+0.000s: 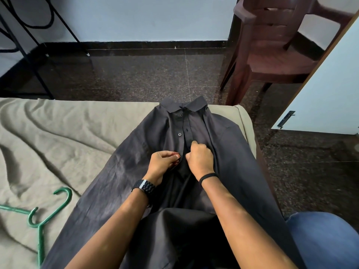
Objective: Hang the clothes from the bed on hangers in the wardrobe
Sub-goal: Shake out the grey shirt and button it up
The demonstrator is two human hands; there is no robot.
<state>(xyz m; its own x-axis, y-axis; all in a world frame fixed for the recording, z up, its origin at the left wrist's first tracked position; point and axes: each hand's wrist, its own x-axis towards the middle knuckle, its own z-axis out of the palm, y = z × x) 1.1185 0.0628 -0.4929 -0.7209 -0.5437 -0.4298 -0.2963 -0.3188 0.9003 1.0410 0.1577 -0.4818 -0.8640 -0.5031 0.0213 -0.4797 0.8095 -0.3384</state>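
A dark grey button shirt (pixel 229 152) lies spread on the bed (pixel 58 133), collar toward the far edge. My left hand (pixel 162 164) pinches the left edge of the shirt's front placket at mid-chest. My right hand (pixel 199 157) is curled into a fist on the right edge of the placket, gripping the cloth just beside the left hand. Two upper buttons show above my hands. Two green plastic hangers (pixel 41 216) lie on the sheet at the lower left, apart from the shirt.
The bed has a wrinkled beige sheet and ends at a dark granite floor (pixel 145 74). A brown plastic chair (pixel 272 51) stands at the back right. A white wardrobe door (pixel 326 94) with a latch is at the right. A black metal frame (pixel 25 51) stands at the far left.
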